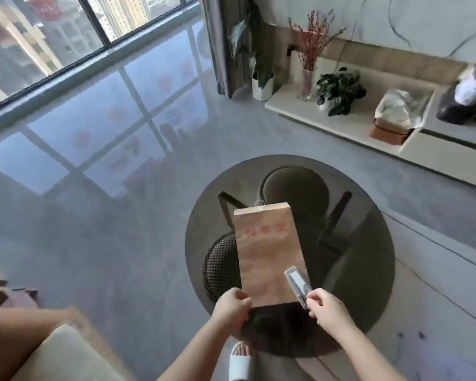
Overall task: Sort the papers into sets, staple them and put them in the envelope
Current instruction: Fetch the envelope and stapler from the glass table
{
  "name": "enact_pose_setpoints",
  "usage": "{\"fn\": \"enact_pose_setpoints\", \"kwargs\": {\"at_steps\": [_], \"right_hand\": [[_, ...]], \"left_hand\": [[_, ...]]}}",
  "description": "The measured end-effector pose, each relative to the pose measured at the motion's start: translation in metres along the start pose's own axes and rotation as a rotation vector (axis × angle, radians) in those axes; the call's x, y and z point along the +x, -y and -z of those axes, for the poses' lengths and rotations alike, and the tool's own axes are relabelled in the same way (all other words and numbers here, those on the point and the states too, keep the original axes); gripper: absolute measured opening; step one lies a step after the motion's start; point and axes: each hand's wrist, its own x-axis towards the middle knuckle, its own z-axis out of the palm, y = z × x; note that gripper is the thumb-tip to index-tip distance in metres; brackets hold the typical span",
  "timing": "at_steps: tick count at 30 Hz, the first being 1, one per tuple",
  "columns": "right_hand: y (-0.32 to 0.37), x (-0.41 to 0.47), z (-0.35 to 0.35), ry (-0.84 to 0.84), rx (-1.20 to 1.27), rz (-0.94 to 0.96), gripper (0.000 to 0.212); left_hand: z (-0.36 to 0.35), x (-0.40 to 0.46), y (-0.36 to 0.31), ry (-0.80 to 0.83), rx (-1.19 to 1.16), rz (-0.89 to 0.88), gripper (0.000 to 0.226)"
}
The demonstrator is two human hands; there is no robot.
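Envelope [270, 254] is lying flat on the glass table [368, 270]; left hand [232, 307] is pinching its near corner, right hand [327, 307] is pinching the stapler [297, 285] over it. Kraft paper, probably light and bendy: grip the edges.

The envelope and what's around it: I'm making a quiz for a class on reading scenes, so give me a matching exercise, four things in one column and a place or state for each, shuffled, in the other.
Things:
1. envelope
2. stapler
3. slipper
4. vase of dried flowers

Places or states:
A. on the low white shelf by the wall
B. on the floor, below the arms
C. held at its near left corner by the left hand
D. pinched by the right hand, lying over the envelope's near right corner

Pairs: 1-C, 2-D, 3-B, 4-A
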Motion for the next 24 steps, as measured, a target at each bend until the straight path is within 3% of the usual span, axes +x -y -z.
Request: {"fn": "enact_pose_setpoints", "kwargs": {"at_steps": [3, 7, 13, 17, 21, 22, 24], "right_hand": [[-0.007, 0.024, -0.015, -0.051, -0.062, -0.066, 0.005], [-0.027, 0.063, -0.033, -0.123, -0.134, -0.114, 0.016], [-0.060, 0.125, -0.064, -0.195, -0.215, -0.150, 0.035], [-0.075, 0.147, -0.082, -0.227, -0.264, -0.172, 0.037], [-0.084, 0.159, -0.087, -0.264, -0.227, -0.189, 0.043], [-0.085, 0.161, -0.087, -0.254, -0.234, -0.197, 0.042], [-0.085, 0.165, -0.085, -0.235, -0.280, -0.207, 0.038]], "left_hand": [[0.001, 0.051, 0.011, 0.017, -0.058, 0.104, 0.013], [-0.017, 0.129, 0.045, 0.032, -0.083, 0.190, 0.060], [-0.036, 0.191, 0.041, -0.076, -0.028, 0.207, 0.043], [-0.051, 0.222, 0.050, -0.126, -0.121, 0.266, 0.051], [-0.058, 0.249, 0.071, -0.132, -0.221, 0.310, 0.075], [-0.059, 0.255, 0.076, -0.119, -0.228, 0.305, 0.072], [-0.058, 0.249, 0.065, -0.117, -0.265, 0.279, 0.040]]}}
